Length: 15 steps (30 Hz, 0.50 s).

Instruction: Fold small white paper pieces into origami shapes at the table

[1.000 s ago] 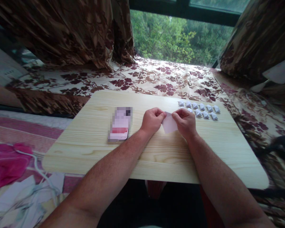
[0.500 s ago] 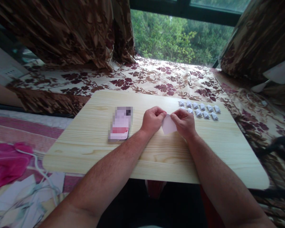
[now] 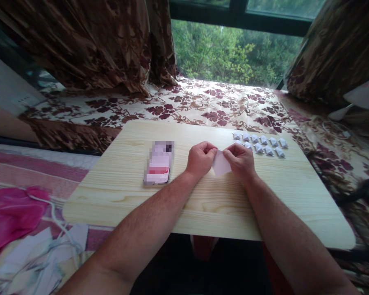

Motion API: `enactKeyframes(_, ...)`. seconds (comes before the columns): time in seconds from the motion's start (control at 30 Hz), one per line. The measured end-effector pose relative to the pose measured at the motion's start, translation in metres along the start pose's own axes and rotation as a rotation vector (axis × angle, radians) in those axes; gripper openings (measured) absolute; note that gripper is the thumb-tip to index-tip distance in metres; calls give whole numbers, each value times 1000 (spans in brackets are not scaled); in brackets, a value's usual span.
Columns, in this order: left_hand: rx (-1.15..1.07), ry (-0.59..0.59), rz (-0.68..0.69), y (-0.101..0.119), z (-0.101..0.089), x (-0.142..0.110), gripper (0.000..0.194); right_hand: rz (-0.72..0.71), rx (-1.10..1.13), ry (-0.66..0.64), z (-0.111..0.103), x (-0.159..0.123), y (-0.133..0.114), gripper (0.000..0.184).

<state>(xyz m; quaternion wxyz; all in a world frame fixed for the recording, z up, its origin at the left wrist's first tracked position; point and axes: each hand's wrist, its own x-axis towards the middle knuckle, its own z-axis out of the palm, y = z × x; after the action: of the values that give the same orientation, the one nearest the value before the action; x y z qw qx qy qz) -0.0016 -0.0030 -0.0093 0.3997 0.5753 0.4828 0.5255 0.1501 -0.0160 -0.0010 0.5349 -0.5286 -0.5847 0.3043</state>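
A small white piece of paper (image 3: 222, 164) is pinched at its upper edge between both hands, over the middle of the wooden table (image 3: 110, 180). My left hand (image 3: 201, 159) grips its upper left corner with thumb and fingers. On the other side my right hand (image 3: 241, 160) closes on the upper right part. The fingertips hide the paper's top edge, so any fold there cannot be made out. Just beyond my right hand, several small folded paper pieces (image 3: 268, 150) lie in two rows, one partly covered by that hand.
Left of my hands lies a phone (image 3: 160, 162), its screen blurred out. Loose papers (image 3: 27, 254), a white cable (image 3: 53, 211) and a pink cloth (image 3: 12, 217) are on the bedding at the left. A flower-patterned cover (image 3: 215, 102) spreads behind the table, below the window.
The whole view has shifted slightly, so everything appears a little further right and lower. Both hands keep their pinch on the paper, with hardly any movement between them.
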Motion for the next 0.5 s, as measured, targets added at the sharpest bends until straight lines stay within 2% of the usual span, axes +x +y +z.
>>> enactKeyframes(0.3,24,9,11,0,0,0,12,2,20,-16,0,0,3,17)
enactKeyframes(0.5,45,-20,46,-1,0,-1,13,20,59,-93,0,-1,2,18)
